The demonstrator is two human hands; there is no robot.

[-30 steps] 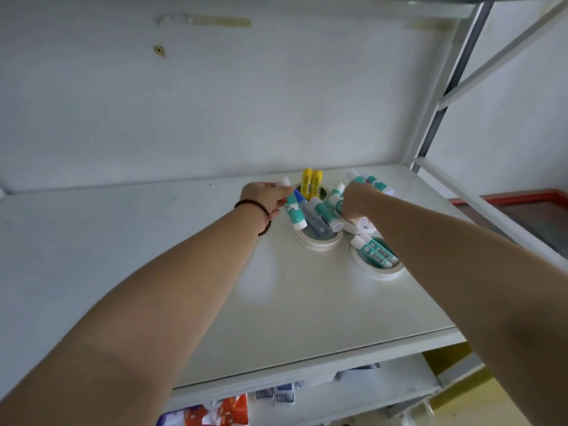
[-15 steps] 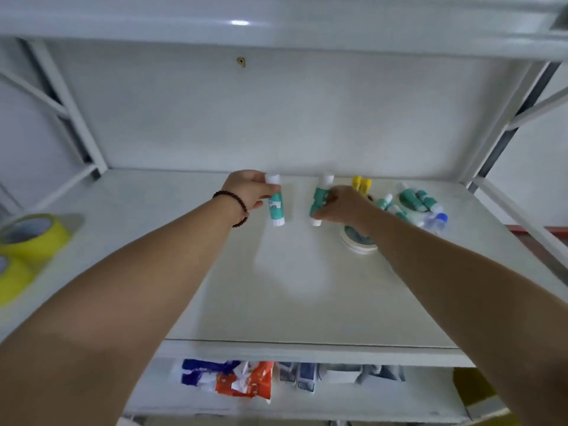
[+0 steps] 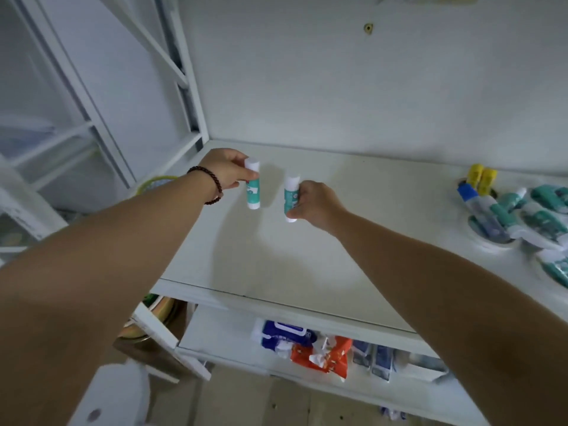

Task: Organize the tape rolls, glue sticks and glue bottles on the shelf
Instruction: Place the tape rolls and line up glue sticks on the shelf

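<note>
You've carried both sticks leftward: left hand grips one glue stick, right hand another glue stick, seemingly just above the shelf, ready to place.

Shelf — smooth matt white; glue sticks — glossy plastic.

Two hands show, a left hand and a right hand. Each holds one teal-and-white glue stick: one glue stick in the left hand, one glue stick in the right hand. At the right end of the shelf stand two yellow glue sticks side by side. One clear glue bottle with a blue cap lies by them. The heap of teal glue sticks holds at least five; blur and the frame edge prevent an exact count. One white tape roll shows beneath the heap. One dark beaded bracelet circles the left wrist.
</note>
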